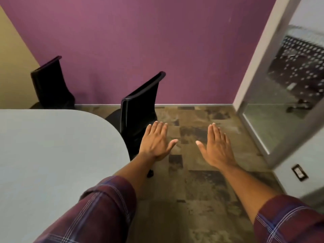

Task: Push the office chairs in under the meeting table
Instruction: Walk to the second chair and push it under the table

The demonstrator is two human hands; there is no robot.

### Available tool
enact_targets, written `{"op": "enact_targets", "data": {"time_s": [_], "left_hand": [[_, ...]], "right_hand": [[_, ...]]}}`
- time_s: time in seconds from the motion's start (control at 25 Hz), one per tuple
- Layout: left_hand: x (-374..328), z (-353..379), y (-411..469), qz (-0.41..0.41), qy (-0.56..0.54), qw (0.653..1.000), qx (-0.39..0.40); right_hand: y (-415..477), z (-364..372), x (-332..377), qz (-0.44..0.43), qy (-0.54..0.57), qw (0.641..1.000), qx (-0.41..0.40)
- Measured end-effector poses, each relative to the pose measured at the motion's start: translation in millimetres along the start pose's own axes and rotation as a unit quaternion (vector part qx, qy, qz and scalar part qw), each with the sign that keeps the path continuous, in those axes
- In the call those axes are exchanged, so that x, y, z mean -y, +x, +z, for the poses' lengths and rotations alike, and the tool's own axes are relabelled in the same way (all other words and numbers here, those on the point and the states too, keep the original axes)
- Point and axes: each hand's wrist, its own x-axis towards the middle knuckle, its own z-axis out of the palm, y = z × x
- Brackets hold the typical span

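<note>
Head view, grey meeting table, purple wall, patchy tiled floor

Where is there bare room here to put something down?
The table top is bare from its curved edge leftward. The floor is open between the near chair and the glass door. It is tight between that chair and the table.

no readable text, no labels, no brands, no numbers anywhere
</note>
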Motion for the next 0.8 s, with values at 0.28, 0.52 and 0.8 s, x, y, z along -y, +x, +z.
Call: {"op": "enact_targets", "data": {"time_s": [0.28, 0.52, 0.8], "left_hand": [[16, 39, 108, -0.081, 0.038, 0.995, 0.037], [26, 35, 201, -0.194, 0.045, 0.98, -0.002], [90, 16, 261, -0.312, 0.077, 0.946, -0.047]], "right_hand": [[149, 45, -29, -0.085, 0.037, 0.995, 0.037], [285, 44, -48, -0.176, 0.046, 0.982, 0.047], [416, 46, 11, -0.297, 0.097, 0.949, 0.028]]}}
